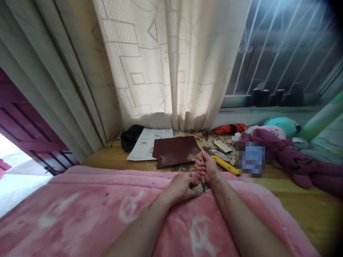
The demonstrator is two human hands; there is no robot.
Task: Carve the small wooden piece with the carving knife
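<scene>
My right hand is closed in a fist around the light handle of a slim carving tool. Its thin dark tip points down at a small pale piece with a textured, grid-like surface. My left hand grips that piece from the left, fingers curled over it. Whether the tip touches the piece I cannot tell. Both hands are low over the pink blanket. Just beyond them lies a dark brown sheet, and a yellow utility knife is right of my right hand.
Behind the sheet, brown and pale shavings litter the wooden surface. A white printed sheet, a black bag, a beige flat object and a red-and-black bundle lie around. Plush toys sit at right, below the barred window.
</scene>
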